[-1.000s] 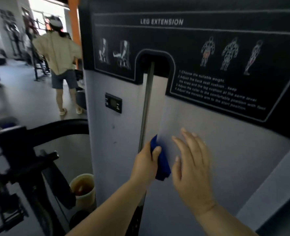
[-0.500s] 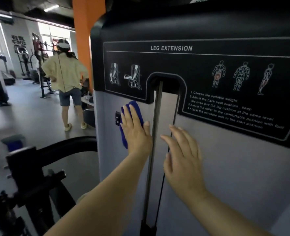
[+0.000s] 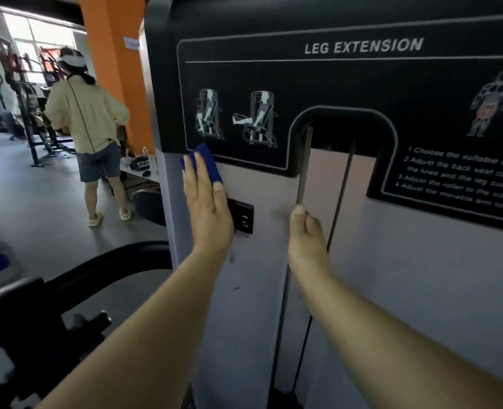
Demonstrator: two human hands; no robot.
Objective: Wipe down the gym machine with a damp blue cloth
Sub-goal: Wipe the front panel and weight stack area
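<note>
Blue cloth (image 3: 206, 165) is lying under the left hand's (image 3: 207, 208) flat fingers on the machine (image 3: 406, 290); the right hand's (image 3: 306, 234) fingers are curling around the guide rod (image 3: 304, 166).

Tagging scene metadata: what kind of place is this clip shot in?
Almost certainly a commercial gym. The panel being wiped is labelled LEG EXTENSION with exercise diagrams, and more weight machines stand on the open floor behind, near another person.

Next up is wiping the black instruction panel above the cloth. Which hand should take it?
Left. The left hand already presses the blue cloth flat against the machine, right at the black panel's lower edge. The right hand has no cloth and sits lower, by the guide rod.
</note>
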